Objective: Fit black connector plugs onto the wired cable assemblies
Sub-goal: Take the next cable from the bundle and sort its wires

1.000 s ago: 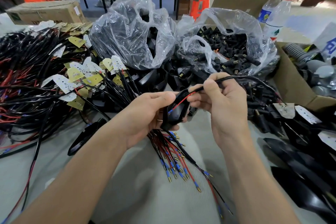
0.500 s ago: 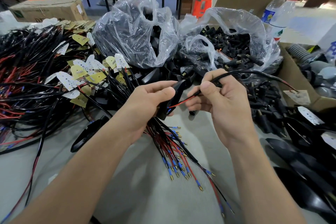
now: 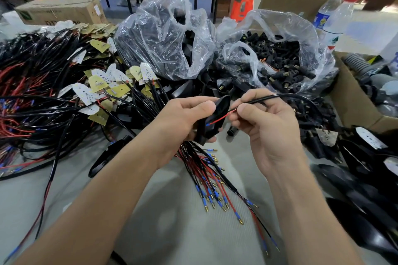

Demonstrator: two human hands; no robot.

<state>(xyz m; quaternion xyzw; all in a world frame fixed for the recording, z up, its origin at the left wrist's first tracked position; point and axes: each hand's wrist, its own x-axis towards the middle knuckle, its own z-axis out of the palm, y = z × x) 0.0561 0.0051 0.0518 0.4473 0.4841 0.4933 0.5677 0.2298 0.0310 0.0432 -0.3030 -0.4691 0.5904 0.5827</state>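
**As both hands meet mid-bench, red lead lies across black plug**

Where the hands come together, the left hand is curled round a black plug, thumb on top, holding it tilted. Same hand also clamps a bundle of red and black wires; their blue-sleeved, brass-tipped ends fan out near, down onto the grey table.

Right hand, just right of the plug, pinches a black cable between thumb and forefinger. Cable arcs away to the right. Its red lead runs left from the pinch and lies across the plug's face. Cannot tell whether the tip is seated.

Far side: two clear bags, the left bag with dark parts, the right bag open and full of loose connector plugs. Far left, a heap of tagged cable assemblies. Far right, a water bottle and a cardboard box.
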